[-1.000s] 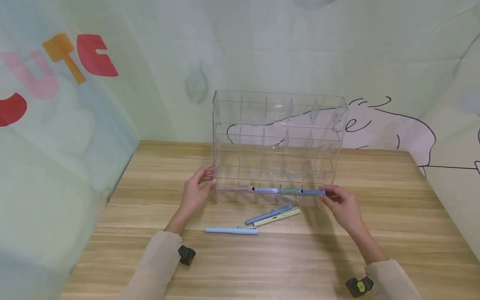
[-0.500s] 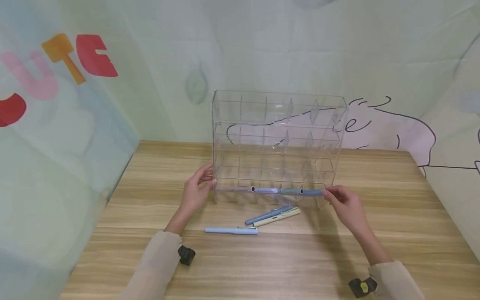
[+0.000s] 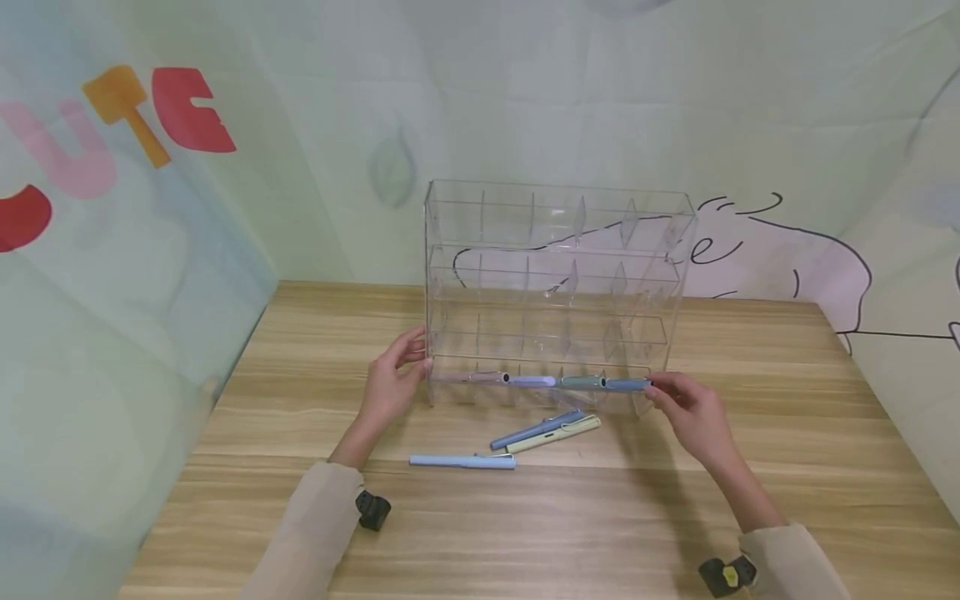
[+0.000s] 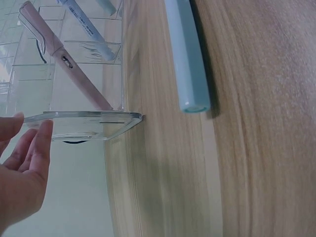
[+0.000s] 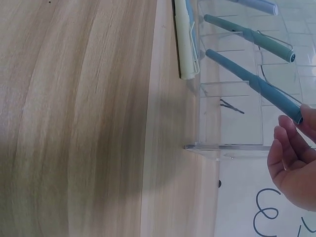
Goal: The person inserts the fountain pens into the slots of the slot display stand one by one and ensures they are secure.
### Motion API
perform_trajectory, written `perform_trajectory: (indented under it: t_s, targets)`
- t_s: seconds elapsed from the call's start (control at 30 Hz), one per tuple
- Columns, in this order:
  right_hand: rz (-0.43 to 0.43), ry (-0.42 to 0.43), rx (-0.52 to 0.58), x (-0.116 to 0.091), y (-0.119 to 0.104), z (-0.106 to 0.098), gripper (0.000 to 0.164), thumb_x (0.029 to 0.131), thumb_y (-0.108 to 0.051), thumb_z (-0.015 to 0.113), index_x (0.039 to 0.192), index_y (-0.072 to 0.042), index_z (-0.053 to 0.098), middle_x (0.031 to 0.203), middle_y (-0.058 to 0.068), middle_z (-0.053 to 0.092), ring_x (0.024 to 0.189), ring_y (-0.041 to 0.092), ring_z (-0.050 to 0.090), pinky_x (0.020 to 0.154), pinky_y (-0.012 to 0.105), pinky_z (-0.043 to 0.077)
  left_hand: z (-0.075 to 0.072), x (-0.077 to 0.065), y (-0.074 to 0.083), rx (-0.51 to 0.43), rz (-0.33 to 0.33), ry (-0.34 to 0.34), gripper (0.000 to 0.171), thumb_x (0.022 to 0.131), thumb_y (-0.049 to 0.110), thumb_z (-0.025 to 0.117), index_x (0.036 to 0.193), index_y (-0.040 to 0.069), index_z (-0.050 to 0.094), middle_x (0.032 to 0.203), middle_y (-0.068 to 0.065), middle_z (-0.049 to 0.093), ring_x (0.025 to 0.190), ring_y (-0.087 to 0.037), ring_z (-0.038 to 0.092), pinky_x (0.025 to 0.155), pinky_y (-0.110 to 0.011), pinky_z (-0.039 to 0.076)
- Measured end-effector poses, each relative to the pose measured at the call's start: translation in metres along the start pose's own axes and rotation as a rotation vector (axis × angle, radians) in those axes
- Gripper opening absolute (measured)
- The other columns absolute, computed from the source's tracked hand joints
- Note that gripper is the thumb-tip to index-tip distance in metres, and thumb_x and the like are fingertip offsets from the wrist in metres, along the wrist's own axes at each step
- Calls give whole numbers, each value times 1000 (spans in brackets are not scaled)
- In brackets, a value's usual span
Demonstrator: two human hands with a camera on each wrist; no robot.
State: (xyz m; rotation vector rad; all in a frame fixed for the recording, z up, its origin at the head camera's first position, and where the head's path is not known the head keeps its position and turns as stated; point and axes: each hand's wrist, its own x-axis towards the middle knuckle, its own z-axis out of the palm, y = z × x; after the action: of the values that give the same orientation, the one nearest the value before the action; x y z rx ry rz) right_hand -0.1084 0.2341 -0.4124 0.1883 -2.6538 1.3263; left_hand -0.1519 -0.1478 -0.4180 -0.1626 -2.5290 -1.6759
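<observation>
A clear rack stands on the desk toward its back edge, about midway between the left and right edges. The right hand is nearly closed at the tips, thumb and fingers pinching the upper end of a blue pen, which leans in the rack's bottom tier near its right side. It looks to sit in the second compartment from the right, though the see-through walls make that hard to judge. Leftward along the same tier lean a green pen, a lavender pen and a pink pen. The left hand is partly closed, thumb and fingers gripping the rack's left side panel.

In front of the rack, a darker blue pen and a cream pen lie side by side, slanting toward the desk's back right corner; nearer the front, a pale blue pen lies roughly parallel to the back edge.
</observation>
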Motion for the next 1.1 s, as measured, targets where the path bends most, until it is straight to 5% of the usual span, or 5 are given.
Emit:
perform_trajectory:
  t_s: [0.73, 1.1]
  targets:
    - [-6, -5, 24, -11, 5, -2, 21, 82, -2, 66, 101, 5, 61, 86, 13, 64, 73, 0, 56, 63, 13, 51, -1, 1, 0, 11, 14, -7, 47, 86, -3, 59, 130, 0, 44, 115, -21, 57, 105, -32, 55, 84, -37, 53]
    - [-13, -142, -22, -24, 0, 28, 17, 81, 0, 66, 98, 2, 63, 83, 3, 63, 75, 10, 56, 64, 22, 52, -1, 0, -1, 15, 16, -12, 48, 85, -4, 59, 130, 0, 44, 116, -22, 56, 105, -33, 55, 85, -37, 52]
